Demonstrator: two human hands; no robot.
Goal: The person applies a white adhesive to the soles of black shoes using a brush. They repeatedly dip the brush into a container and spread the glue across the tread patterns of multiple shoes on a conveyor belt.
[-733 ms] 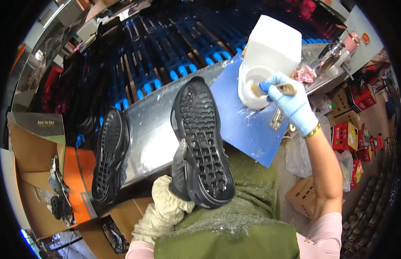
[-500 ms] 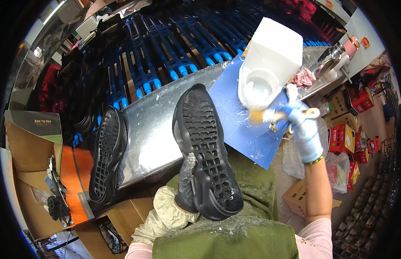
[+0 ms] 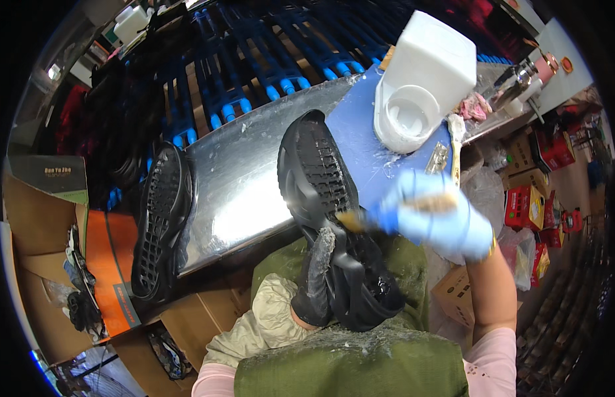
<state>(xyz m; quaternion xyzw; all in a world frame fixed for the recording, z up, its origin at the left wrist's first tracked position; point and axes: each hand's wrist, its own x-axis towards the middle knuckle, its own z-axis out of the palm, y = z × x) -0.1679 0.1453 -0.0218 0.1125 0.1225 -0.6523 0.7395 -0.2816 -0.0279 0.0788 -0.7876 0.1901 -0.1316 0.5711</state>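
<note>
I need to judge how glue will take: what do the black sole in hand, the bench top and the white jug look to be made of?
Black sole: matte, looks like moulded rubber or foam, with a grid tread. Bench top: sheet metal, probably steel, shiny with blurred reflections and whitish smears. White jug: semi-opaque plastic, smooth and dull. The right hand is blurred, so what it holds is unclear.

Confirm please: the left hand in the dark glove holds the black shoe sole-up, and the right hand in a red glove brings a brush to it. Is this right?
Not quite: the right hand wears a light blue glove, not red, as the head view shows. The left hand in the dark glove does hold the black shoe sole-up, and the brush is at it.
</note>
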